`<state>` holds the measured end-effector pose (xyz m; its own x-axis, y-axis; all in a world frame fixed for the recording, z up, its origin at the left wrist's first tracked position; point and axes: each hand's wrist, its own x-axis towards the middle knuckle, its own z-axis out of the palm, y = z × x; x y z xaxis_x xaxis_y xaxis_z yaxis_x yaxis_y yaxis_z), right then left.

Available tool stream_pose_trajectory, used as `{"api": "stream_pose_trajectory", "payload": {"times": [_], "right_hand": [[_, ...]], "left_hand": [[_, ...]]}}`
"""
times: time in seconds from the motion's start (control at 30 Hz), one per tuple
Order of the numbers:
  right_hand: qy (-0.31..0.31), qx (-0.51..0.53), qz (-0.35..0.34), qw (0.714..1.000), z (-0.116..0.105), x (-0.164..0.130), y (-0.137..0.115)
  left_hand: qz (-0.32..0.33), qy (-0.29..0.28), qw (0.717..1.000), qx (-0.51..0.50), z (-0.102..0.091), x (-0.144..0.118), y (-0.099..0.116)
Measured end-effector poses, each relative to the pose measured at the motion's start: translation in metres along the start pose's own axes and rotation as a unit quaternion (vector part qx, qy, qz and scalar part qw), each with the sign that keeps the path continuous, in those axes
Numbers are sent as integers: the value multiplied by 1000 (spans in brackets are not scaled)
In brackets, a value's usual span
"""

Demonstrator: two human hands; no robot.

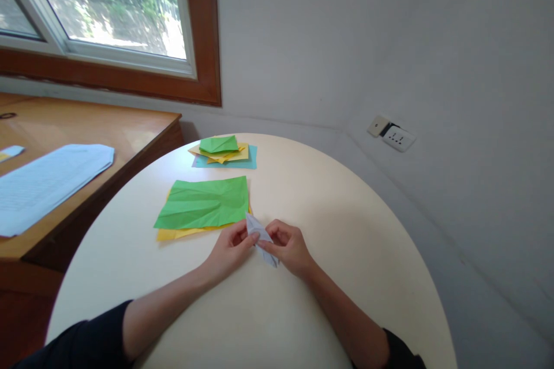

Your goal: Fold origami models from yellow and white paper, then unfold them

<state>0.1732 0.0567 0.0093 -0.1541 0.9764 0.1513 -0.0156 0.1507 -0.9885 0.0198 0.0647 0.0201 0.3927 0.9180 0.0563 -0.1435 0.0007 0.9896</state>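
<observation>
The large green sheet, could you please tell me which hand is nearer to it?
Left. The left hand is by the lower right corner of the large green sheet; the right hand is farther right, across the folded paper.

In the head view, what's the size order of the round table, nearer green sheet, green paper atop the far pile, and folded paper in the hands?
Round table
Nearer green sheet
Too close to rank: far green paper and folded paper, which is partly hidden
</observation>
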Motion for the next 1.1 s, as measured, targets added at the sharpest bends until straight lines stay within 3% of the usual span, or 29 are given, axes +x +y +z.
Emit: {"api": "stream_pose_trajectory", "payload": {"times": [0.23, 0.67, 0.97, 1.1], "right_hand": [[2, -17, 13, 1000, -4, 0, -4], [43, 14, 21, 999, -7, 2, -3], [-11, 117, 67, 991, -7, 2, -3], [-26, 112, 70, 991, -7, 2, -5]], "left_hand": [[-20, 10, 1000, 4, -1, 0, -5], [-11, -38, 998, 53, 1, 1, 0], [-3, -23, 998, 67, 1, -1, 2], [-39, -59, 997, 29, 4, -1, 0]]}}
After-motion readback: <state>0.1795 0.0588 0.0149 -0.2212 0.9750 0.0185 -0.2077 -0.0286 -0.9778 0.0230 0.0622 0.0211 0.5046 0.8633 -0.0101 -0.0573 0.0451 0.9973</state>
